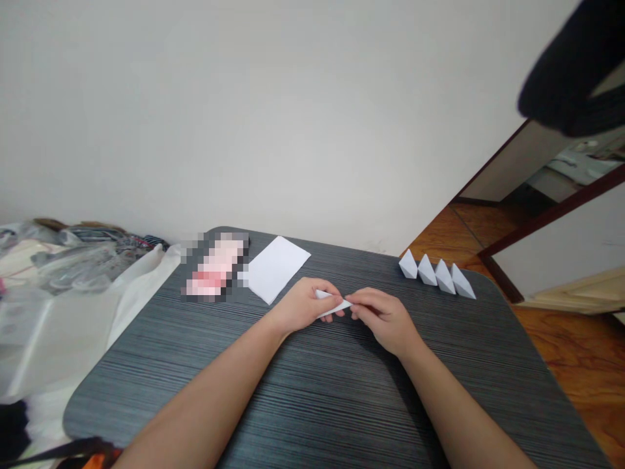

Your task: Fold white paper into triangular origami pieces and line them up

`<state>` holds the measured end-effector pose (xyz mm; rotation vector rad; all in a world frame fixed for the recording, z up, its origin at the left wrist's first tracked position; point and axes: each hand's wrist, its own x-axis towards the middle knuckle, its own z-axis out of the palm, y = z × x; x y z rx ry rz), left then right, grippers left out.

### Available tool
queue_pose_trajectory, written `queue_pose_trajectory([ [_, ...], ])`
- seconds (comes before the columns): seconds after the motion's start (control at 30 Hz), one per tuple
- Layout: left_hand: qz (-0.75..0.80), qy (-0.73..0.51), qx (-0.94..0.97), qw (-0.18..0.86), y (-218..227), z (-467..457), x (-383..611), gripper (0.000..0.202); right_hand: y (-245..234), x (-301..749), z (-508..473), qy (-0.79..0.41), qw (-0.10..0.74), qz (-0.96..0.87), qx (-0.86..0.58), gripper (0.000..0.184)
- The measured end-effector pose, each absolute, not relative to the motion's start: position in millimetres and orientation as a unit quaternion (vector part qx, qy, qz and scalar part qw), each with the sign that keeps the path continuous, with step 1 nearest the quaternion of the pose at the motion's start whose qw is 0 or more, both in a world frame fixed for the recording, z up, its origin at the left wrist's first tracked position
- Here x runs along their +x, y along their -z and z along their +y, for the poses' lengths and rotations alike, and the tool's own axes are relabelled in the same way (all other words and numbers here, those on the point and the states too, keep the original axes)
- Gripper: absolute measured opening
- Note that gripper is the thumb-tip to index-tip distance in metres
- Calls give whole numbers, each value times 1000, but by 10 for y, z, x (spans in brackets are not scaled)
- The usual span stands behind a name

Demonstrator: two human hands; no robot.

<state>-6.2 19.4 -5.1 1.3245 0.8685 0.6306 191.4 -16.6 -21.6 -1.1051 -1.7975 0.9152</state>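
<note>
My left hand [305, 306] and my right hand [383, 319] meet above the middle of the dark grey striped table [312, 404]. Between their fingertips they pinch a narrow piece of folded white paper [333, 303], partly hidden by my fingers. Beyond my left hand lies a flat stack or sheet of white paper [273, 269], a short way from my fingers. Several folded white paper pieces [436, 274], shaped like small wedges, stand in a row near the table's far right edge. None of them touches my hands.
A pixelated pink and dark item [215, 267] lies at the table's far edge. Clear plastic and white sheeting [73, 312] are heaped beyond the left edge. A wooden floor [576, 352] and door frame [551, 215] lie right, with a dark blurred object [571, 71] at the upper right.
</note>
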Motion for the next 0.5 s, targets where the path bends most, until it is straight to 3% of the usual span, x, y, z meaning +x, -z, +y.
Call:
queue_pose_trajectory([
  [0.13, 387, -277, 592, 650, 55, 189, -59, 24, 236, 1890, -169, -422, 427, -629, -494, 25],
  [0.33, 383, -272, 629, 619, 43, 192, -67, 21, 109, 1850, -163, -405, 321, -687, -512, 32],
  [0.5, 381, -263, 653, 600, 86, 208, -73, 20, 97, 1822, -163, -418, 295, -691, -511, 25],
])
